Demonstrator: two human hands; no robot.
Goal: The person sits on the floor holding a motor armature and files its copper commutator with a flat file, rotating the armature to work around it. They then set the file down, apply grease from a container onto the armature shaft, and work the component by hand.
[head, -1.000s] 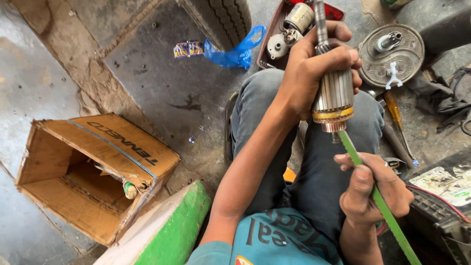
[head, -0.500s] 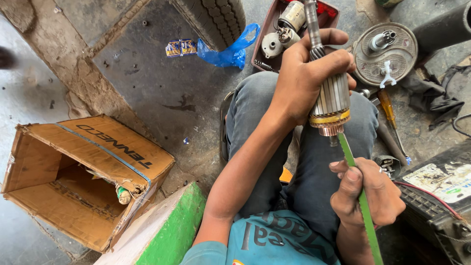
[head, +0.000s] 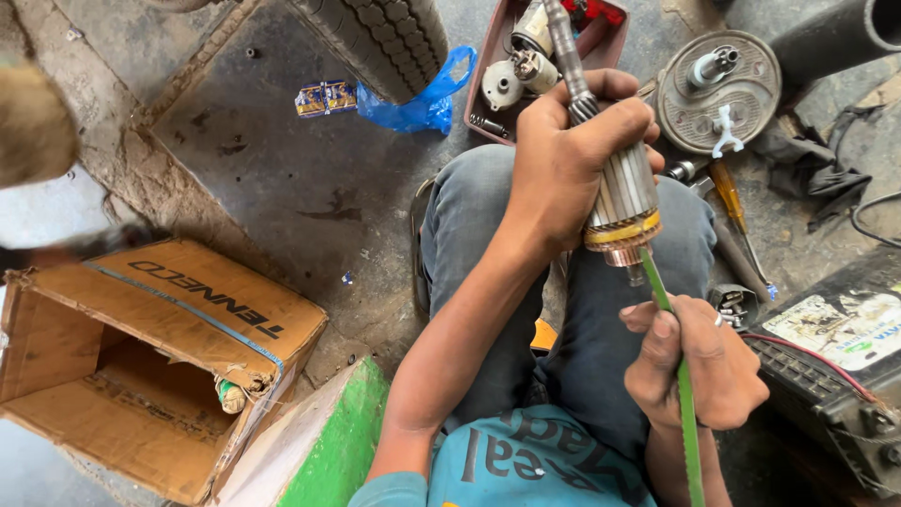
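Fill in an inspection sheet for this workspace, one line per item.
Surface: stained concrete floor; the person sits on it.
Job's things: armature held upright over the knees; green strip meets its copper lower end.
Clutter: open cardboard box, blue bag, red tray of motor parts, round end plate, screwdriver, battery, green-edged board.
Grippers: left hand wraps the armature; right hand grips the strip.
Cables: red wire across the battery; black cable at the right edge.
Surroundings: tyre and black pipe at the top.
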